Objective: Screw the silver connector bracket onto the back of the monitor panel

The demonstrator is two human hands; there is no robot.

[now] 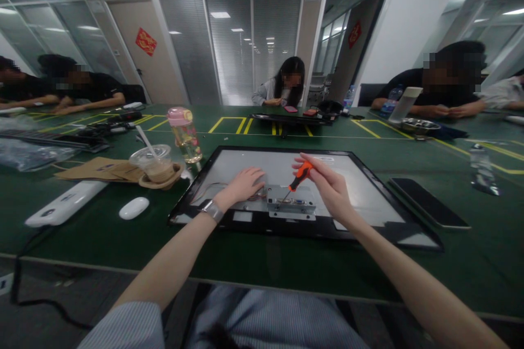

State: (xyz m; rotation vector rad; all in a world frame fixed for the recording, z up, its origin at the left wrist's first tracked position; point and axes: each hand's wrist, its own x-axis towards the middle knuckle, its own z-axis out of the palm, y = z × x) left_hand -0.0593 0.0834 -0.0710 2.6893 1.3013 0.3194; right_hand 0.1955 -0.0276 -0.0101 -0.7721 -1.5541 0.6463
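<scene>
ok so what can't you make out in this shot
All in the head view:
- tip of the orange-and-black screwdriver: too small and blurred to tell if it touches the grey metal bracket
- part of the thin wires: hidden by the left hand
- underside of the black-edged flat panel: faces the table
- print on the brown paper bag: too small

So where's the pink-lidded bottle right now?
In the head view, the pink-lidded bottle stands on the left, just behind the iced drink cup and beyond the panel's far left corner.
</scene>
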